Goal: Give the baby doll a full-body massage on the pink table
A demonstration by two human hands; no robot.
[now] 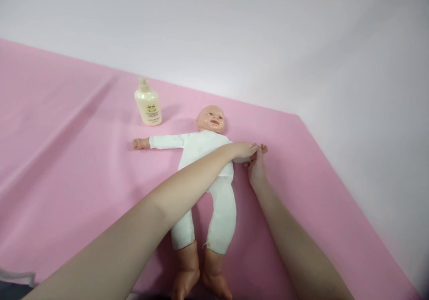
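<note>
A baby doll [223, 202] with a white cloth body lies on its back, head away from me and arms spread to the sides. My left hand [246, 149] reaches across its chest and is closed around the doll's arm on the right side, near the wrist. Just beside it, my right hand [257, 168] is closed on the same arm at the doll's hand, its thumb pointing up. The doll's small fingers stick out past my hands. My left forearm hides part of the doll's belly and one hip.
A cream pump bottle [149, 106] with a printed label stands upright to the left of the doll's head. Pink cloth [83, 166] with a few creases lies under everything. Beyond its edge is a white surface [214, 36].
</note>
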